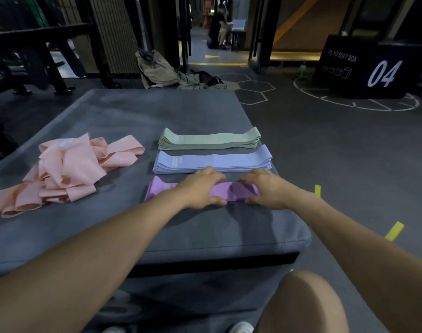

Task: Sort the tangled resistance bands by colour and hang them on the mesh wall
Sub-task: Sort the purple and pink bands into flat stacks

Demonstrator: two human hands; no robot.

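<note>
While you lean over a grey padded mat (pixel 123 121), both of your hands rest on a stack of purple bands (pixel 219 191) lying near the mat's front right corner. Your left hand (pixel 201 188) covers the middle of the stack, fingers curved over its far edge and thumb hooked round its near edge, gripping it. Your right hand (pixel 265 188) grips the stack's right end the same way, where the fabric is bunched. Just behind it, along the right edge, lies a flat stack of blue bands (pixel 212 161), and behind that a flat stack of green bands (pixel 208 140). A loose, tangled heap of pink bands (pixel 66 169) sprawls along the mat's left edge, well apart from the stacks. A black plyo box (pixel 363 68) marked 04 stands on the floor far right.
</note>
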